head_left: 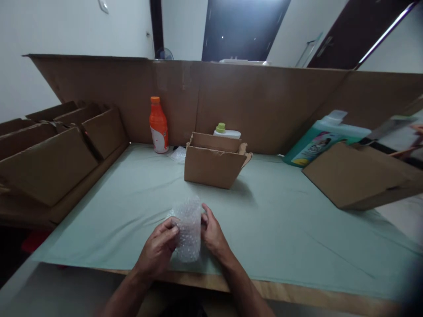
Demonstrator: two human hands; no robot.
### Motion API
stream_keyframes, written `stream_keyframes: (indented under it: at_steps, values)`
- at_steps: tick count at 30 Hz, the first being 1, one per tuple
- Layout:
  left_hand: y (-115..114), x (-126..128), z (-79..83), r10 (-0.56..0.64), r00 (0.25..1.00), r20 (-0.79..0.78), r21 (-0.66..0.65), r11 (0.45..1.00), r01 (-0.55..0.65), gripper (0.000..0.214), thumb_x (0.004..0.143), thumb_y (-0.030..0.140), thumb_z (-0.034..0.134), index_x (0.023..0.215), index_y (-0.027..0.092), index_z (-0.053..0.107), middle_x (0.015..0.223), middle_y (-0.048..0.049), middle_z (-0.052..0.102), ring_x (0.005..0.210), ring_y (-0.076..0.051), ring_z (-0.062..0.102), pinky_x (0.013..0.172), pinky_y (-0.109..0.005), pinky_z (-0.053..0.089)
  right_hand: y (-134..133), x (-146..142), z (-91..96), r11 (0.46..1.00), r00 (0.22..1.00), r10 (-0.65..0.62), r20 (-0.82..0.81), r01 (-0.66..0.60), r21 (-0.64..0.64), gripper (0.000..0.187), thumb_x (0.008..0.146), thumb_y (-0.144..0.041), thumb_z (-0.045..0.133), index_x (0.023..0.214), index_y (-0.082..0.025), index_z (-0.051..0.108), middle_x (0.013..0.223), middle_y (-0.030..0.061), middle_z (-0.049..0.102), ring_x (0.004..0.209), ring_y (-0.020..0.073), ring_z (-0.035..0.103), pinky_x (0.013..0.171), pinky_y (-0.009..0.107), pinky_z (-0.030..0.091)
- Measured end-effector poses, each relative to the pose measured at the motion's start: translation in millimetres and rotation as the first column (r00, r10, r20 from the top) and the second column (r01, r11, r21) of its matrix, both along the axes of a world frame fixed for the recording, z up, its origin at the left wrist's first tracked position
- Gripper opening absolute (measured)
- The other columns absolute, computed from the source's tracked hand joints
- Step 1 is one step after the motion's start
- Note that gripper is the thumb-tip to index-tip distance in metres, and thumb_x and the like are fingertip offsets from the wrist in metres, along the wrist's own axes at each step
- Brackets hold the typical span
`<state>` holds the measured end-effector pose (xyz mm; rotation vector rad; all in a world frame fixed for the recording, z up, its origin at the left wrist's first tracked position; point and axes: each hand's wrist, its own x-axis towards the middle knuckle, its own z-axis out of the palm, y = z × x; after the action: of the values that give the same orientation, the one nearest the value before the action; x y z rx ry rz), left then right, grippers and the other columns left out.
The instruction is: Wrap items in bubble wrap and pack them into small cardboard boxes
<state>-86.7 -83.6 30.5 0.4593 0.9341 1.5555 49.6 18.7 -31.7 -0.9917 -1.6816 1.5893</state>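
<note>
A translucent piece of bubble wrap [190, 233] is held up just above the near part of the table, its long side roughly upright. My left hand [161, 242] pinches its left edge between thumb and fingers. On the other side, my right hand [213, 231] has its fingers curled against the right edge, partly behind the wrap. Whether anything lies inside the wrap I cannot tell. Beyond my hands stands an open cardboard box [211, 165], with a white bottle with a green cap [226, 131] behind it.
An orange bottle [158, 125] stands at the back left, with more plastic wrap [179, 154] beside it. Cardboard bins [49, 163] line the left. A teal jug [317, 136] and another cardboard box [360, 176] are at the right. A cardboard wall [264, 105] closes the back of the cloth-covered table [280, 237].
</note>
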Motion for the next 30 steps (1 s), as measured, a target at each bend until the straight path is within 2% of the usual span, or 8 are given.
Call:
stream_keyframes:
  at_steps: [5,9,13,17,19,21,26,30]
  values:
    - [-20,-19,28.2,0.082,0.982,-0.172,0.001,0.997,-0.083,0.032,0.07,0.053,0.072,0.073,0.023,0.063,0.069,-0.0044,0.065,0.068,-0.023,0.063,0.073,-0.04,0.052,-15,1,17.2,0.964,0.962,0.265,-0.057,-0.267,-0.012,0.023,0.083,-0.039,0.066,0.093,-0.019,0.072,0.084,0.0023,0.072,0.082,0.0217,0.066,0.076,0.032,0.053]
    - [-21,-64,37.0,0.237,0.889,-0.391,-0.051,0.959,-0.278,0.034,0.072,0.058,0.065,0.077,0.024,0.065,0.074,-0.0074,0.069,0.078,-0.03,0.067,0.069,-0.043,0.053,-5,47,49.4,0.965,0.956,0.249,0.158,-0.258,0.041,0.018,0.082,-0.036,0.062,0.078,-0.019,0.069,0.076,0.0015,0.068,0.075,0.0187,0.062,0.07,0.028,0.049]
    - [-5,-98,13.3,0.241,0.779,-0.579,-0.089,0.931,-0.354,0.038,0.068,0.056,0.071,0.08,0.02,0.066,0.071,-0.0028,0.066,0.063,-0.02,0.061,0.059,-0.031,0.048,45,98,83.6,0.959,0.909,0.181,0.376,-0.247,0.137,0.022,0.081,-0.042,0.065,0.082,-0.02,0.071,0.076,0.0021,0.068,0.069,0.0185,0.06,0.064,0.029,0.047]
    - [10,-103,-32.0,-0.02,0.401,-0.916,-0.117,0.969,-0.218,0.029,0.074,0.045,0.065,0.087,0.019,0.071,0.067,-0.0013,0.063,0.063,-0.019,0.059,0.061,-0.03,0.047,95,117,74.7,0.916,0.864,-0.118,0.489,-0.095,0.389,0.023,0.069,-0.041,0.072,0.081,-0.022,0.073,0.083,0.0045,0.072,0.079,0.0247,0.065,0.075,0.038,0.051]
    - [21,-103,-45.0,-0.029,0.182,-0.983,-0.072,0.97,-0.234,0.039,0.076,0.041,0.063,0.107,0.02,0.07,0.084,-0.0053,0.069,0.077,-0.023,0.064,0.071,-0.034,0.051,114,117,60.3,0.873,0.855,-0.262,0.448,0.012,0.488,0.027,0.066,-0.04,0.074,0.086,-0.023,0.073,0.098,0.0079,0.074,0.096,0.0303,0.065,0.089,0.045,0.05]
    - [41,-102,-45.7,0.053,0.091,-0.994,0.031,0.973,-0.227,0.054,0.079,0.042,0.062,0.128,0.02,0.062,0.109,-0.0106,0.069,0.097,-0.027,0.065,0.083,-0.039,0.052,131,113,47.9,0.849,0.858,-0.328,0.394,0.086,0.521,0.037,0.068,-0.043,0.073,0.098,-0.022,0.072,0.114,0.0113,0.071,0.11,0.0332,0.062,0.096,0.049,0.047]
    - [138,-92,-25.7,0.194,0.293,-0.936,0.164,0.979,-0.122,0.075,0.077,0.036,0.067,0.146,0.016,0.045,0.144,-0.0187,0.052,0.12,-0.031,0.059,0.097,-0.045,0.05,180,82,33.7,0.866,0.91,-0.32,0.264,0.168,0.472,0.066,0.071,-0.048,0.072,0.126,-0.015,0.059,0.13,0.0183,0.065,0.112,0.0321,0.065,0.092,0.046,0.053]
    - [196,-70,-33.7,0.2,0.376,-0.905,0.188,0.98,-0.069,0.073,0.079,0.024,0.062,0.149,0.018,0.042,0.133,-0.0141,0.063,0.108,-0.025,0.066,0.091,-0.039,0.054,206,52,22.6,0.887,0.949,-0.261,0.175,0.164,0.431,0.066,0.07,-0.048,0.072,0.125,-0.013,0.059,0.121,0.0165,0.072,0.106,0.029,0.068,0.089,0.042,0.056]
